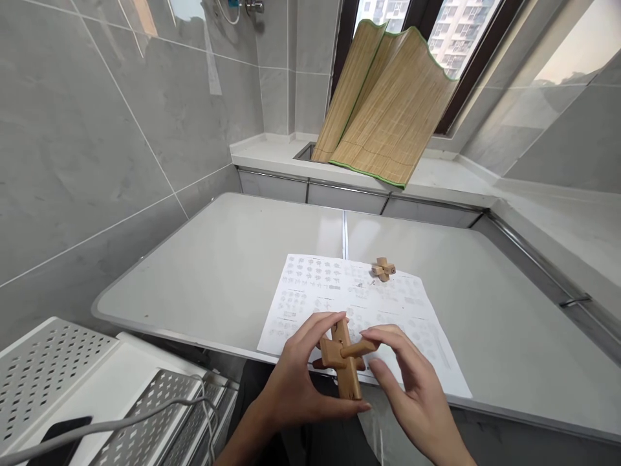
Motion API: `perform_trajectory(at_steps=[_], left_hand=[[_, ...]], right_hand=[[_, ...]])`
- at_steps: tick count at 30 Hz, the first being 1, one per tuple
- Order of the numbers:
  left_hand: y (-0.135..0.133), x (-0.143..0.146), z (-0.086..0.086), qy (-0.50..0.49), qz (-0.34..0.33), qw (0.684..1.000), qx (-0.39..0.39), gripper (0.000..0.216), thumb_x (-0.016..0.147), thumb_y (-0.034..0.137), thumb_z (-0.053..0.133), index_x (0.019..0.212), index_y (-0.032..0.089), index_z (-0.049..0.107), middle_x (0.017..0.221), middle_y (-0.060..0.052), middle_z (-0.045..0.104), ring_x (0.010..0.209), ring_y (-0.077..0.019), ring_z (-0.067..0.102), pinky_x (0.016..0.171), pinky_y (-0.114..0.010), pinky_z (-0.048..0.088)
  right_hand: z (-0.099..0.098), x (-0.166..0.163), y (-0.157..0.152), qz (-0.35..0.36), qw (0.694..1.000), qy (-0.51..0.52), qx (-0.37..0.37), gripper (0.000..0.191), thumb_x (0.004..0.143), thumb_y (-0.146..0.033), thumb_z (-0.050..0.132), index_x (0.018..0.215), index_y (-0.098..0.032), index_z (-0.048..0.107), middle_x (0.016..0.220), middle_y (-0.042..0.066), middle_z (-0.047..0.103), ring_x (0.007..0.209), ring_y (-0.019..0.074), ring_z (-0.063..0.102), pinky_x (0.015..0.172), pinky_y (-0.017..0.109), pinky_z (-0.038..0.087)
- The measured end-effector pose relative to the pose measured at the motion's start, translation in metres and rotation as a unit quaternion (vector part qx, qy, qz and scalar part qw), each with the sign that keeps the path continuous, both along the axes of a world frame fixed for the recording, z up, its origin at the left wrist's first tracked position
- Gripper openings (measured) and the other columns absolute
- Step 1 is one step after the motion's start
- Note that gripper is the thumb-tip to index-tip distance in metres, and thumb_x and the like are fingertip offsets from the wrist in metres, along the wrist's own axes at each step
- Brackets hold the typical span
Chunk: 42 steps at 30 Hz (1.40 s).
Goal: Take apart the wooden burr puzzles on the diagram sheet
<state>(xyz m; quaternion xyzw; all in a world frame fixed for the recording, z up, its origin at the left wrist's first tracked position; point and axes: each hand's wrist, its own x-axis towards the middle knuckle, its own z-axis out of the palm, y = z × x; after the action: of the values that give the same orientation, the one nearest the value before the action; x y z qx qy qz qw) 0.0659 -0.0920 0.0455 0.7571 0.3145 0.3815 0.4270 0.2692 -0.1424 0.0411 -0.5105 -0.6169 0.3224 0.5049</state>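
My left hand (295, 372) grips a wooden burr puzzle (347, 375) between thumb and fingers, above the table's front edge. The puzzle is made of crossed, interlocking light-brown wooden pieces, with one long bar pointing up and down. A narrower peg (358, 349) sticks out of it to the right. My right hand (412, 382) has its fingertips at the end of this peg, with the thumb just below; whether the thumb touches is unclear. On the far part of the printed sheet (334, 310) sits a second wooden burr puzzle (383, 268), assembled into a cross shape.
The sheet of small diagrams lies on a pale folding table (194, 265) with a centre seam (345, 233). A white perforated rack (53, 375) with a cable (160, 408) and a dark phone-like object (61, 440) stands front left. A bamboo mat (388, 110) leans by the window.
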Motion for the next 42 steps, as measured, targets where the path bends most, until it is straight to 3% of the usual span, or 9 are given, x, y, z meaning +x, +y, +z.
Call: perform_trajectory(at_steps=[4, 10, 28, 38, 40, 42], left_hand=[[-0.002, 0.002, 0.003, 0.001, -0.014, 1.000, 0.019, 0.101, 0.065, 0.037, 0.098, 0.152, 0.032, 0.047, 0.146, -0.013, 0.057, 0.134, -0.0342, 0.057, 0.102, -0.044, 0.059], [-0.003, 0.004, 0.006, 0.012, -0.002, 1.000, 0.026, 0.098, 0.064, 0.038, 0.098, 0.148, 0.029, 0.049, 0.140, -0.013, 0.059, 0.126, -0.0324, 0.061, 0.095, -0.040, 0.061], [0.005, -0.007, 0.014, 0.039, -0.011, 0.998, 0.042, 0.094, 0.066, 0.042, 0.096, 0.148, 0.028, 0.051, 0.131, -0.013, 0.063, 0.110, -0.0279, 0.064, 0.088, -0.037, 0.059], [0.003, -0.010, 0.020, 0.062, -0.012, 0.996, 0.067, 0.095, 0.069, 0.041, 0.095, 0.150, 0.029, 0.047, 0.142, -0.014, 0.060, 0.107, -0.0262, 0.068, 0.083, -0.034, 0.063], [0.002, -0.009, 0.021, 0.081, 0.000, 0.992, 0.091, 0.094, 0.072, 0.036, 0.092, 0.152, 0.030, 0.045, 0.145, -0.014, 0.059, 0.114, -0.0284, 0.068, 0.085, -0.034, 0.063], [0.001, -0.008, 0.021, 0.105, 0.013, 0.986, 0.130, 0.093, 0.074, 0.030, 0.087, 0.155, 0.030, 0.041, 0.147, -0.013, 0.059, 0.123, -0.0305, 0.067, 0.092, -0.036, 0.063]], right_hand=[[0.008, 0.000, -0.001, 0.008, 0.998, -0.046, 0.033, 0.009, 0.102, -0.027, 0.064, 0.104, -0.028, 0.073, 0.097, 0.007, 0.071, 0.090, 0.0245, 0.067, 0.077, 0.034, 0.055], [0.013, -0.008, -0.005, -0.037, 0.996, -0.058, 0.063, 0.011, 0.102, -0.023, 0.063, 0.100, -0.028, 0.073, 0.095, 0.007, 0.073, 0.088, 0.0241, 0.070, 0.073, 0.032, 0.055], [0.017, -0.003, -0.005, 0.022, 1.000, 0.001, -0.004, 0.016, 0.100, -0.032, 0.066, 0.105, -0.029, 0.081, 0.103, 0.009, 0.077, 0.095, 0.0281, 0.073, 0.081, 0.037, 0.060], [0.012, -0.006, -0.009, 0.027, 0.997, 0.063, -0.032, 0.012, 0.098, -0.038, 0.070, 0.099, -0.028, 0.077, 0.102, 0.009, 0.076, 0.102, 0.0273, 0.072, 0.087, 0.035, 0.059], [0.008, -0.013, -0.014, 0.004, 0.992, 0.103, -0.072, 0.025, 0.094, -0.046, 0.074, 0.112, -0.029, 0.075, 0.119, 0.010, 0.073, 0.118, 0.0299, 0.068, 0.099, 0.038, 0.056], [0.003, -0.021, -0.020, -0.016, 0.979, 0.158, -0.128, 0.055, 0.086, -0.055, 0.080, 0.134, -0.032, 0.066, 0.140, 0.011, 0.066, 0.135, 0.0325, 0.059, 0.109, 0.042, 0.051]])
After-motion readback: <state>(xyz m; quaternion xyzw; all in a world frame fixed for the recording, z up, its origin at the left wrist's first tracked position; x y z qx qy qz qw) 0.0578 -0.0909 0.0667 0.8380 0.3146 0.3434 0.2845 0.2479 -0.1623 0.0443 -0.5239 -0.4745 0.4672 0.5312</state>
